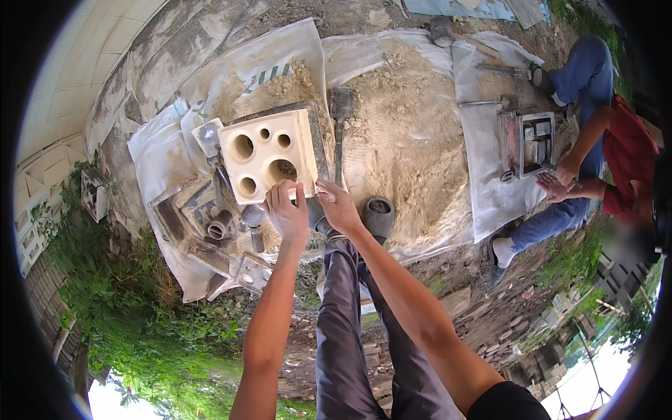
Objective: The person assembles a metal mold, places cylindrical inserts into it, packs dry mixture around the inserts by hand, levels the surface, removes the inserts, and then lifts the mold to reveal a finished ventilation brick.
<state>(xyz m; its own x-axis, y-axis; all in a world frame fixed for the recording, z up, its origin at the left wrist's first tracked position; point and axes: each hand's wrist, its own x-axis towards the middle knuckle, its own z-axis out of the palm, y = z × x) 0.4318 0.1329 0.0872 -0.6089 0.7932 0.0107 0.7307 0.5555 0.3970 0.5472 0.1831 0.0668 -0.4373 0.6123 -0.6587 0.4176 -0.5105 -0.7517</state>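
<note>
A pale cream block (pixel 260 152) with several round holes of different sizes in its face lies in front of me, tilted a little. My left hand (pixel 285 210) grips its near edge, fingers bent over the rim beside the largest hole. At the near right corner my right hand (pixel 339 208) has its fingers closed on the block's edge; the fingertips are partly hidden. A dark flat plate (pixel 318 136) shows behind the block's far and right edges. Loose crumbly material shows inside the largest hole.
Left of the block lie metal mould parts (pixel 171 218), a short pipe (pixel 219 224) and a mallet (pixel 253 218). A shovel (pixel 341 105) lies on the sandy soil (pixel 409 150). At right, another person's hands (pixel 558 183) are at a metal mould frame (pixel 535 143) on white sheeting.
</note>
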